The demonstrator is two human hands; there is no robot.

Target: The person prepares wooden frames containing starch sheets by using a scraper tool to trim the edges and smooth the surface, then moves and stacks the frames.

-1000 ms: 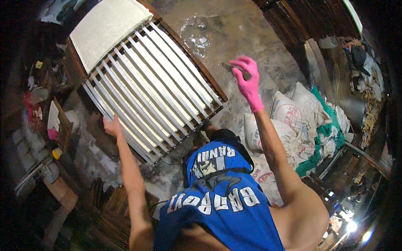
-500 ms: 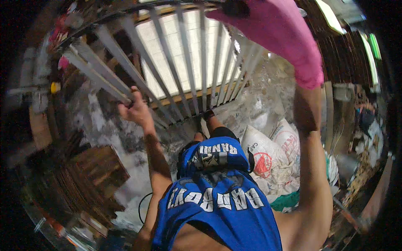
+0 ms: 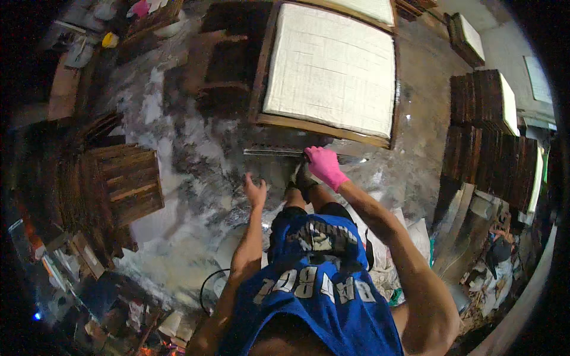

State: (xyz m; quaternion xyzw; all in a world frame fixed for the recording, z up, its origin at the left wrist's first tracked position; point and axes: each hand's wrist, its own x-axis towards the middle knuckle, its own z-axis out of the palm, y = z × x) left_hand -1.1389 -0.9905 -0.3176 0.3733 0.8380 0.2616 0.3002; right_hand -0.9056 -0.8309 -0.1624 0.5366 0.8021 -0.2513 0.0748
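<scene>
My right hand [image 3: 325, 166], in a pink glove, is closed on a long thin metal bar [image 3: 273, 152] held level in front of my shins. The bar looks like the edge of the slatted metal frame, whose slats do not show from here. To its left my bare left hand [image 3: 255, 191] hangs in the air, fingers apart, holding nothing. Just beyond the bar lies a large white slab [image 3: 332, 68], scored with a grid of lines and resembling tofu, in a wooden tray [image 3: 323, 132]. Neither hand touches the slab.
Another white slab [image 3: 368, 8] lies behind the first. Stacks of wooden boards stand at the left [image 3: 133, 184] and right [image 3: 475, 142]. White sacks [image 3: 418, 237] rest by my right leg. The grey floor [image 3: 196, 172] looks wet and stained.
The slatted metal frame, raised in both hands before, is now low and nearly edge-on. My left hand has let go of it. My right hand has come down and toward the middle.
</scene>
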